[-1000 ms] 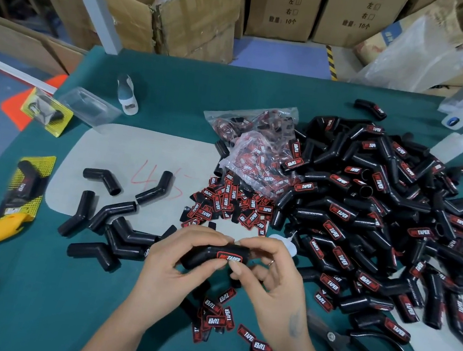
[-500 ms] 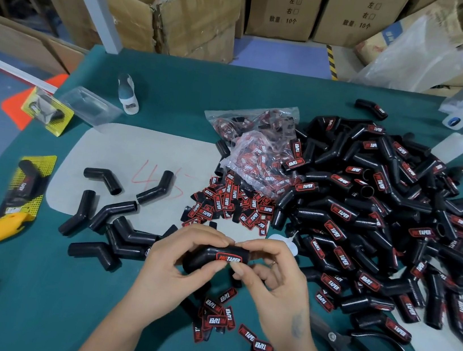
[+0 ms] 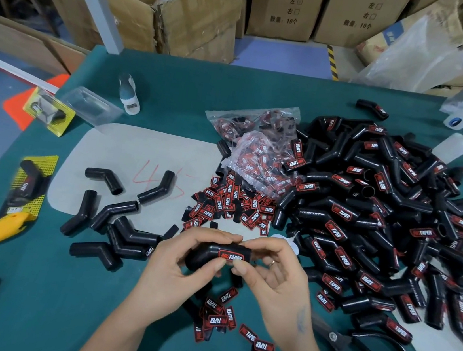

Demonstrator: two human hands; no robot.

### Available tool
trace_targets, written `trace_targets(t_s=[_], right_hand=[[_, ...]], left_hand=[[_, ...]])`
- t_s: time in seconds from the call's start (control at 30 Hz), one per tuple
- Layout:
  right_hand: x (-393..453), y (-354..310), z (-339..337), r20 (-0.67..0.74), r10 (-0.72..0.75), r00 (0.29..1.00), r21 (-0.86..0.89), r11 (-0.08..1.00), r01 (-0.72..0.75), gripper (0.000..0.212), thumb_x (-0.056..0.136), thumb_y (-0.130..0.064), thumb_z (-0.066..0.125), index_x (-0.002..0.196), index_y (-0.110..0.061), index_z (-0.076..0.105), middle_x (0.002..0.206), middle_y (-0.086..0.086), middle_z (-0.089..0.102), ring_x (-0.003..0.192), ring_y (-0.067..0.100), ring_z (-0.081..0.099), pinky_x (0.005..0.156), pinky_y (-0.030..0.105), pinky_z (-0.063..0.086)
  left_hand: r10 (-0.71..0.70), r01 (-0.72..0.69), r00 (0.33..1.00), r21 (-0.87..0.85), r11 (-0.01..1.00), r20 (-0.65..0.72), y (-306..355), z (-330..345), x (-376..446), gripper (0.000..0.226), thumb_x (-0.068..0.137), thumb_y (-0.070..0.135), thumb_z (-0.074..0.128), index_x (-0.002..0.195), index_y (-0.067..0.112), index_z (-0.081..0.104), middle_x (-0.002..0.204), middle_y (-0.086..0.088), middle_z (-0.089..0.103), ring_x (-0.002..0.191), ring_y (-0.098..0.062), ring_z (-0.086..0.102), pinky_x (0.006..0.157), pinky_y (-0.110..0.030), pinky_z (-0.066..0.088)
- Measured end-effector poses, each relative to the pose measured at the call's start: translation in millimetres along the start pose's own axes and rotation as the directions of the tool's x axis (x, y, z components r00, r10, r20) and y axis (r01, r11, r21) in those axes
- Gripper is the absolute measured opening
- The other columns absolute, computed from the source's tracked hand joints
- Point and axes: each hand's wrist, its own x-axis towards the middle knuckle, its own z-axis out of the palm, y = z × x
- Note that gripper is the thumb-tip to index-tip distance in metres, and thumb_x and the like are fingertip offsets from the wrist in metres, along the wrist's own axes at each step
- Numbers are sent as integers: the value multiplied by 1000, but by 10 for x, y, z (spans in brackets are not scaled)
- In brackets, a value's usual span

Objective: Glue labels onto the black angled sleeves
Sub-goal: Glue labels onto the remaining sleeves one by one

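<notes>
My left hand (image 3: 172,268) and right hand (image 3: 278,280) curl around one sleeve (image 3: 207,256) above the green table (image 3: 31,281), both thumbs pressing its red label (image 3: 231,256). Loose labels (image 3: 219,316) lie just below the sleeve; the labelled pile (image 3: 366,224) sits to its right, bare sleeves (image 3: 117,218) to its left.

Both hands up over the green table (image 3: 27,310): left hand (image 3: 178,269) gripping a black angled sleeve (image 3: 207,256), right hand (image 3: 276,274) pinching its red label (image 3: 231,256). Heap of labelled sleeves (image 3: 380,226) right, bare sleeves (image 3: 111,218) left, loose labels (image 3: 229,202) between.
</notes>
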Motion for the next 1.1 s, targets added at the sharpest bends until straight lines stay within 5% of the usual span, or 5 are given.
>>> trace_targets(t_s=[0.3, 0.5, 0.77, 0.93, 1.1], right_hand=[[-7, 4, 7, 12, -35, 999, -53, 998, 35, 25, 85, -31, 81, 106, -40, 72, 112, -5, 73, 94, 23, 74, 84, 23, 57], [-36, 44, -5, 7, -70, 998, -110, 991, 71, 27, 86, -33, 79, 110, -43, 71, 113, -6, 71, 89, 26, 72, 81, 30, 57], [14, 16, -133, -30, -456, 889, -381, 828, 412, 25, 99, -43, 69, 123, -41, 60, 122, -12, 56, 87, 19, 66, 71, 22, 52], [132, -141, -617, -221, -319, 922, -683, 725, 87, 31, 84, -58, 71, 109, -56, 52, 108, -26, 56, 81, 1, 59, 64, 23, 43], [170, -88, -666, -80, -92, 993, -887, 460, -29, 44, 79, -65, 70, 110, -62, 40, 112, -40, 48, 103, -14, 48, 67, 22, 39]], left_hand=[[88, -87, 996, 127, 988, 1, 0, 0, 1, 30, 96, 16, 67, 120, 35, 68, 126, 5, 72, 118, -25, 68, 88, -53, 59], [211, -211, 977, 190, 959, 21, 9, 5, 36, 29, 96, 11, 66, 117, 31, 72, 125, 7, 71, 115, -23, 69, 98, -34, 53], [170, -171, 983, -6, 985, -72, -8, 42, 9, 24, 102, 17, 66, 119, 32, 71, 123, -3, 69, 81, -24, 69, 67, -35, 61], [107, -115, 986, -61, 992, -127, 5, 40, -5, 33, 96, 9, 66, 120, 32, 65, 120, -3, 73, 65, -24, 70, 71, -30, 60], [111, -119, 984, -54, 991, -139, 11, 75, -5, 37, 94, 8, 67, 119, 35, 64, 120, -2, 74, 66, -24, 71, 75, -31, 60]])
